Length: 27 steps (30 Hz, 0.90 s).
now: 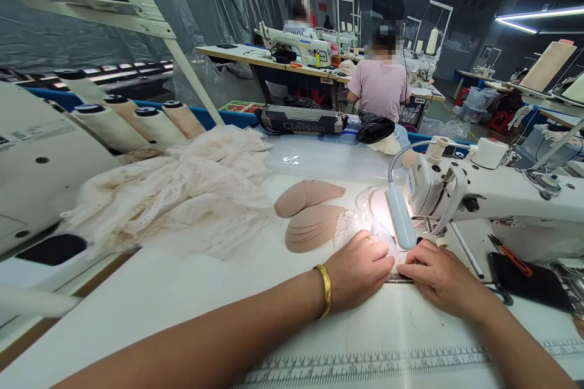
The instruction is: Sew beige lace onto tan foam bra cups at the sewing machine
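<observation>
Pale lace fabric [346, 228] lies at the sewing machine [493, 191], beneath its lit blue-grey lamp [401, 217]. My left hand [362, 267], with a ring and gold bracelet, presses its curled fingers on the fabric's near edge. Close to its right, my right hand [438, 273] has its fingers bent together at the same edge, in front of the needle area. The fingertips of both hands nearly meet, and the bit of cloth between them is small. Beige moulded cups [314, 228] are stacked left of the lace.
A heap of cream lace [196, 194] covers the table's left part. Thread cones [107, 127] stand behind it. At the right lie a white pen [466, 249], a black phone [531, 282] and red-handled snips [510, 254]. A person in pink [381, 85] sits farther back.
</observation>
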Motion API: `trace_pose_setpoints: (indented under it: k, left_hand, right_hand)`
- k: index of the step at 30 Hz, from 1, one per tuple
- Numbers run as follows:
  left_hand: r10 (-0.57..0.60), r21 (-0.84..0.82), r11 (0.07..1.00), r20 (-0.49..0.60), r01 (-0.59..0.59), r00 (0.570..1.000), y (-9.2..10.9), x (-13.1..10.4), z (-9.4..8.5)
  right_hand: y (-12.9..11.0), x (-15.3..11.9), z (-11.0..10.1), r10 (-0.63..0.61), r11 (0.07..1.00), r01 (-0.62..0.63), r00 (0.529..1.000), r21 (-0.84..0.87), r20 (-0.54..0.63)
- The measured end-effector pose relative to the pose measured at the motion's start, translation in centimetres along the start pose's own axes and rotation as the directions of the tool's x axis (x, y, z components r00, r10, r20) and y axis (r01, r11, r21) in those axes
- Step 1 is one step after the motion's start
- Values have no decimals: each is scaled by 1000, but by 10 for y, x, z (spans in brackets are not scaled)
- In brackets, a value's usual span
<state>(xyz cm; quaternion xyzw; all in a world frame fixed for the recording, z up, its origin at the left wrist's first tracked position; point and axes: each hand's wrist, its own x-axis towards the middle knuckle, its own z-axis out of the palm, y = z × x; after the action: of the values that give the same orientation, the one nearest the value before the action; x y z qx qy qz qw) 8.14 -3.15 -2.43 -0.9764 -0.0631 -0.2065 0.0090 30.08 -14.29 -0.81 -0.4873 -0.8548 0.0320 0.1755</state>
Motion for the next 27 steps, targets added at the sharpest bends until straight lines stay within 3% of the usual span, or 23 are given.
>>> trace_pose_setpoints:
  k: [6,13,20,27]
  left_hand:
    - [46,-21,999,-62,-47,997,-4,1,5]
    - [38,-15,999,-23,-38,999,-13,5,7]
    - [57,-43,998,53,-55,997,-35,16,10]
    - [75,-48,996,4,-75,997,-44,19,20]
  right_hand:
    - [0,1,5,65,998,-65,998,-22,2]
    - [2,3,15,90,994,-94,994,-60,-62]
    - [9,6,24,114,983,-133,982,-126,-150]
    - [13,6,29,100,983,-125,978,-132,-180]
